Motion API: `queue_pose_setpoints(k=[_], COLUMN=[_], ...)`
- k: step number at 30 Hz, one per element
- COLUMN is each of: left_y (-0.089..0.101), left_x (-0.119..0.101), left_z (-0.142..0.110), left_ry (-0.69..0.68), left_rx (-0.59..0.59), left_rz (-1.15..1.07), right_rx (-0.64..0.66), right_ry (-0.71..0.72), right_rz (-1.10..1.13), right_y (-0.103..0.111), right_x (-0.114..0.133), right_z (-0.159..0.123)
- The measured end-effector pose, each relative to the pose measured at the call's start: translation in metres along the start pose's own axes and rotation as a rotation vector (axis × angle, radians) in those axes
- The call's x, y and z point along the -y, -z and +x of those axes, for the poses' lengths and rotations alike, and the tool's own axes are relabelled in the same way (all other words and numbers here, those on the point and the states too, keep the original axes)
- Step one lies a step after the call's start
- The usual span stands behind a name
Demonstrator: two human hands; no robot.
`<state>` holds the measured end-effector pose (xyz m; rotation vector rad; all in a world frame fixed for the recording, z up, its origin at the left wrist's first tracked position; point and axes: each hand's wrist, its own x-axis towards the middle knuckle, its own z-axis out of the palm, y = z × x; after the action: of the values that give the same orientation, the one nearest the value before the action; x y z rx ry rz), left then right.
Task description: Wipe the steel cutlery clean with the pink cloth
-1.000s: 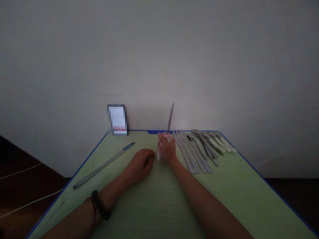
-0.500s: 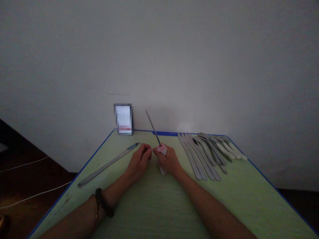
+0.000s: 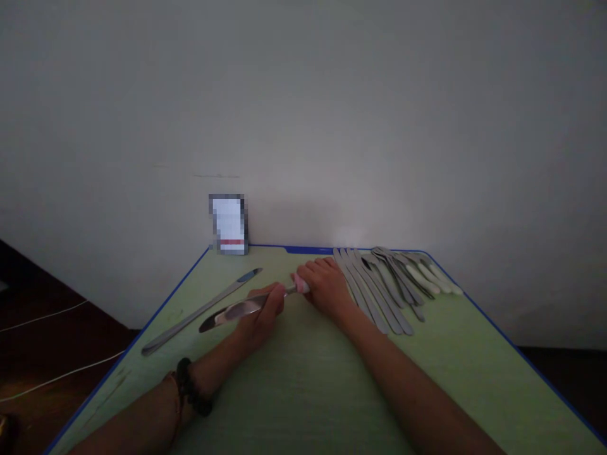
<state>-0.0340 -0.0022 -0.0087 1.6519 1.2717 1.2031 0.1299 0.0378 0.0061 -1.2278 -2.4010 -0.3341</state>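
My left hand [image 3: 263,313] pinches a steel table knife [image 3: 237,309] near its middle; the blade points left, just above the green mat [image 3: 308,385]. My right hand [image 3: 325,287] is closed on a pink-white cloth [image 3: 300,285] wrapped round the knife's handle end. A second knife [image 3: 199,311] lies flat on the mat to the left of my hands. A dark bead bracelet [image 3: 190,395] sits on my left wrist.
A row of steel knives [image 3: 367,291] and spoons with pale handles [image 3: 417,275] lies at the mat's far right. A small blurred card [image 3: 228,224] leans against the white wall. A white cable [image 3: 57,379] runs over the dark floor at the left.
The knife went from upright in my right hand to lying nearly level, blade to the left. My left hand came off the mat and took hold of it.
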Motion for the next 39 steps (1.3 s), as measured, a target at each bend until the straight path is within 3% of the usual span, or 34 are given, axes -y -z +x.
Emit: queue_pose_setpoints(k=[6, 10, 19, 28, 34, 39], left_y=[0.000, -0.002, -0.010, -0.008, -0.008, -0.005], left_x=[-0.005, -0.007, -0.001, -0.010, -0.004, -0.004], left_z=[-0.001, -0.001, -0.002, 0.005, 0.012, 0.012], left_ry=[0.027, 0.029, 0.091, 0.109, 0.041, -0.039], left_rx=[-0.009, -0.010, 0.025, -0.026, -0.161, -0.030], left_rz=[-0.099, -0.128, -0.212, -0.325, -0.377, -0.216], right_rx=[0.026, 0.032, 0.242, 0.285, 0.346, 0.343], right_ry=[-0.136, -0.179, 0.106, -0.121, -0.213, -0.280], right_rz=[-0.061, -0.079, 0.051, 0.018, 0.126, 0.294], right_y=[0.004, 0.007, 0.025, 0.034, 0.022, 0.010], right_x=[-0.034, -0.043, 0.006, -0.017, 0.006, 0.018], right_z=[-0.003, -0.004, 0.009, 0.002, -0.007, -0.010])
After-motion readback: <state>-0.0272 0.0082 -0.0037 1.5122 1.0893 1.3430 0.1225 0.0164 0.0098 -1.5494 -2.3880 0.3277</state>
